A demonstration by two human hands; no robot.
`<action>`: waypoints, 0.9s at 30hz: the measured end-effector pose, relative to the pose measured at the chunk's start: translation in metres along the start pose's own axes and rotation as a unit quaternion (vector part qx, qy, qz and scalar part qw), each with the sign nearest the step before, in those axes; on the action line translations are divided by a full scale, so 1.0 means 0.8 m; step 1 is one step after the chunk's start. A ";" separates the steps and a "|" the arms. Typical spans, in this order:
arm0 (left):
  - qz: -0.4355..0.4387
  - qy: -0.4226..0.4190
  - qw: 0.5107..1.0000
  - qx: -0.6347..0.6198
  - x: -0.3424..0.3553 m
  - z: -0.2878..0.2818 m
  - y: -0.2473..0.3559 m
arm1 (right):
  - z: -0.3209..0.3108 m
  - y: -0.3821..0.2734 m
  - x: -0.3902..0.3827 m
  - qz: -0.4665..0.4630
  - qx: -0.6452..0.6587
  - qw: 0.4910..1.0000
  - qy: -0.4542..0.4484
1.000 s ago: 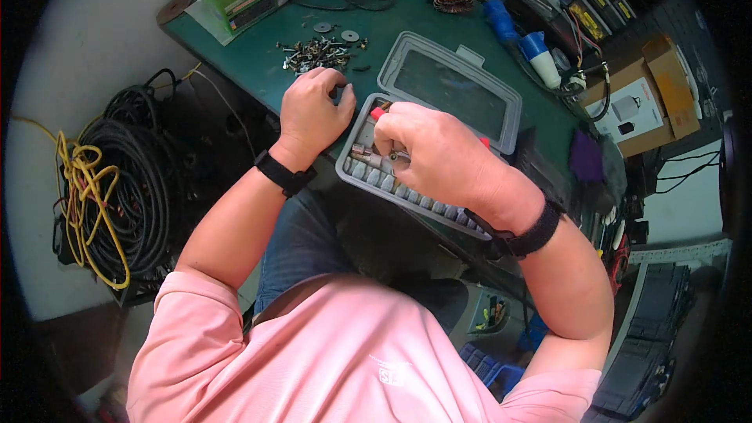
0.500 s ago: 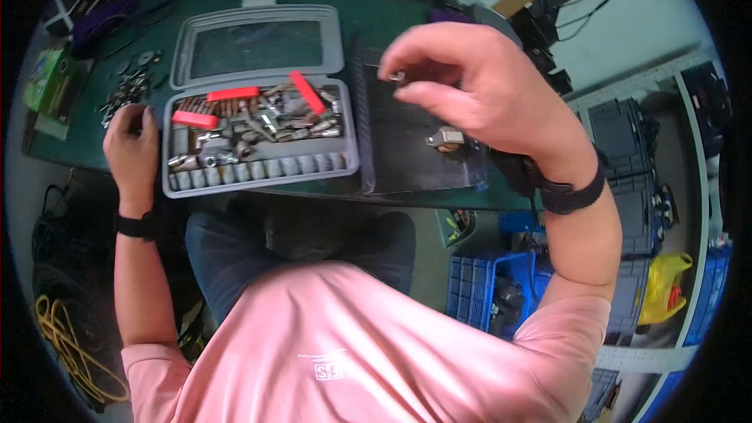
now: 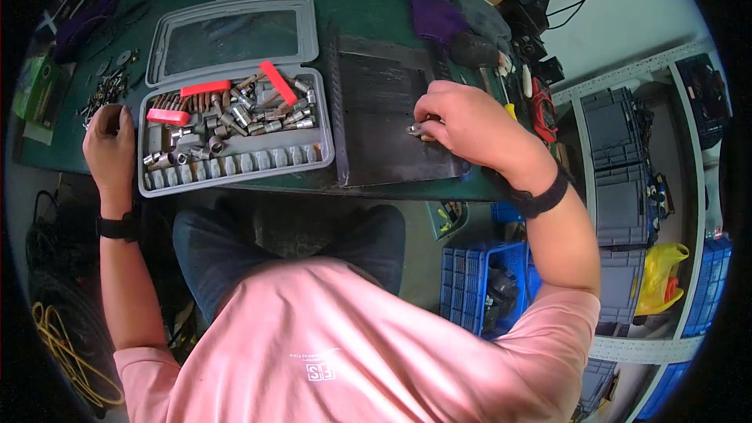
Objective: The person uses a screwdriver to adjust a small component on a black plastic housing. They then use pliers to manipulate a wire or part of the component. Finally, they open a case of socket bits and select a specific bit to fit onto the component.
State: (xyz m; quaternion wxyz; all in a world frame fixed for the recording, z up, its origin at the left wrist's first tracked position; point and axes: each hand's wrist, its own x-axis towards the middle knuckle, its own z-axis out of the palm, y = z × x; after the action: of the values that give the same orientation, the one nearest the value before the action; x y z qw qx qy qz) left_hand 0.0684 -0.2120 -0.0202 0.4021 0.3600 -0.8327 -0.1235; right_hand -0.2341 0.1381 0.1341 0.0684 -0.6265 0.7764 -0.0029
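Over the black metal plate [image 3: 376, 158], my right hand [image 3: 474, 125] is closed, thumb and fingers pinched round a small metal fitting [image 3: 413, 131]. Its silver end shows past the fingertips; most of it is hidden. Beside the open grey socket case, my left hand [image 3: 111, 149] rests at the table edge with fingers curled in; whether anything is inside cannot be seen. The case [image 3: 235, 185] holds loose sockets [image 3: 239, 115], a row of bits [image 3: 188, 101] and several red strips [image 3: 207, 88]. Its windowed lid [image 3: 309, 31] lies folded back.
Loose small metal parts [image 3: 107, 94] lie beyond my left hand. A purple cloth [image 3: 435, 19], a dark mallet-like head [image 3: 472, 50] and a red tool [image 3: 542, 110] are at the back right. Blue crates [image 3: 462, 286] stand below the table; grey bins [image 3: 611, 129] fill a shelf at right.
My right hand has come down and nearer, from above the plate to the fitting that lay there. My left hand keeps its place beside the case. The whole view has shifted slightly.
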 end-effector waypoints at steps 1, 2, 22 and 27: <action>-0.002 0.002 1.000 -0.006 -0.001 0.001 0.004 | 0.006 0.003 0.003 -0.006 -0.008 1.000 0.003; -0.003 0.004 1.000 -0.012 -0.001 0.001 0.007 | 0.011 0.006 0.005 -0.010 -0.004 1.000 -0.002; 0.000 0.041 0.999 -0.022 -0.001 0.001 0.011 | 0.019 0.005 0.017 0.046 -0.022 0.998 -0.031; -0.007 0.038 0.999 -0.017 -0.001 0.001 0.011 | 0.021 0.002 0.016 0.051 -0.030 0.998 -0.023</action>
State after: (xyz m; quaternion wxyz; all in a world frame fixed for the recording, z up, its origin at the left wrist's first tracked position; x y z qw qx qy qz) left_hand 0.0636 -0.2053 -0.0167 0.4385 0.3634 -0.8122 -0.1263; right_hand -0.2364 0.1272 0.1163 0.0676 -0.5881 0.8051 0.0383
